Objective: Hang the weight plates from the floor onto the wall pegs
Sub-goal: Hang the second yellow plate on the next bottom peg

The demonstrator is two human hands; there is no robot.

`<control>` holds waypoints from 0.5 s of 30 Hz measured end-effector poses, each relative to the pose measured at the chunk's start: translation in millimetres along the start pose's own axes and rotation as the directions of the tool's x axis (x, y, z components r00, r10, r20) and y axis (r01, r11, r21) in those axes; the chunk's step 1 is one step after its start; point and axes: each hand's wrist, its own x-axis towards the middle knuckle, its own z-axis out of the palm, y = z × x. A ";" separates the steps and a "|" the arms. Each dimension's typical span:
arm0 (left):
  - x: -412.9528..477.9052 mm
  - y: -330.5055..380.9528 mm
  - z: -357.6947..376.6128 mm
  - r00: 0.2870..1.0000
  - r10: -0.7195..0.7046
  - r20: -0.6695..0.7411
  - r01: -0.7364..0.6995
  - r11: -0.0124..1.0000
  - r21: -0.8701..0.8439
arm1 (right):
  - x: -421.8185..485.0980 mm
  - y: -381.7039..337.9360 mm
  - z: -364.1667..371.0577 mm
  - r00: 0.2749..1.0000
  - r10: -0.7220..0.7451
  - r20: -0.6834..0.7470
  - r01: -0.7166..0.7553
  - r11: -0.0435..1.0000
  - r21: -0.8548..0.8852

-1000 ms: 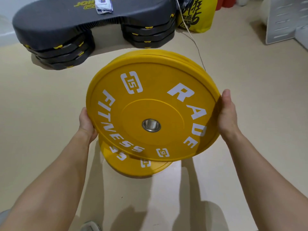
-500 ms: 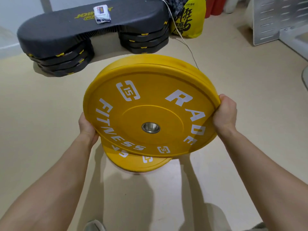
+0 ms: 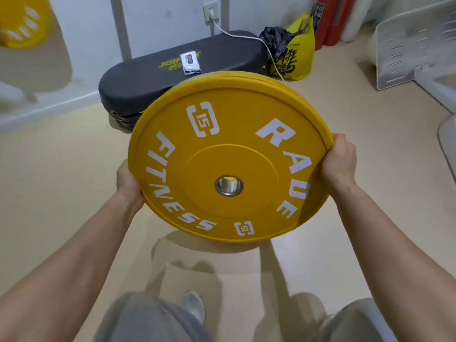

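The round yellow rubber weight plate [image 3: 229,156], with white letters "RADE FITNESS", the number 15 and a steel-ringed centre hole, is held tilted above the beige floor [image 3: 61,193] between the left hand [image 3: 128,186] and the right hand [image 3: 339,161], whose fingers [image 3: 341,144] curl around its opposite rims, the left ones mostly hidden.

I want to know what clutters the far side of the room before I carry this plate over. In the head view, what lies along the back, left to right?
Blurred yellow disc at the top left → dark grey step platform → yellow printed plastic bag → red cylinder → white slotted panel.
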 end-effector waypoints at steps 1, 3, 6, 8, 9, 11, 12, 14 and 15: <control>-8.9 38.6 -4.5 1.000 0.000 -0.008 0.000 1.000 0.003 | -3.1 -32.2 -9.1 1.000 0.016 0.000 -0.016 1.000 0.004; -26.1 102.1 -12.9 1.000 -0.013 -0.004 0.013 1.000 0.025 | -9.4 -93.1 -24.5 1.000 0.017 0.005 -0.017 1.000 -0.005; -53.2 209.2 -25.4 1.000 -0.007 -0.018 0.007 1.000 0.011 | -18.3 -208.4 -48.2 1.000 -0.006 0.031 0.008 0.998 -0.059; -60.6 286.0 -35.1 1.000 -0.013 -0.025 0.013 1.000 -0.003 | -23.8 -290.6 -62.9 0.999 -0.008 0.033 0.011 0.995 -0.102; -64.3 312.2 -38.3 0.999 -0.015 -0.036 0.015 1.000 -0.010 | -27.0 -319.5 -68.2 0.999 -0.013 0.034 0.017 0.993 -0.115; -63.7 383.2 -53.5 0.998 -0.025 -0.050 0.024 0.999 -0.021 | -29.8 -393.7 -70.5 0.999 -0.035 0.035 0.039 0.993 -0.113; -63.4 398.0 -55.8 0.999 -0.027 -0.042 0.026 0.999 -0.023 | -32.6 -412.2 -73.3 0.999 -0.039 0.030 0.041 0.994 -0.101; -53.7 459.1 -67.7 0.999 -0.023 -0.043 0.022 1.000 -0.014 | -30.7 -473.9 -69.2 0.999 -0.034 0.031 0.038 0.993 -0.114; -49.2 483.2 -70.4 0.999 -0.011 -0.034 0.010 1.000 -0.030 | -30.4 -499.6 -67.7 0.999 -0.030 0.033 0.034 0.992 -0.124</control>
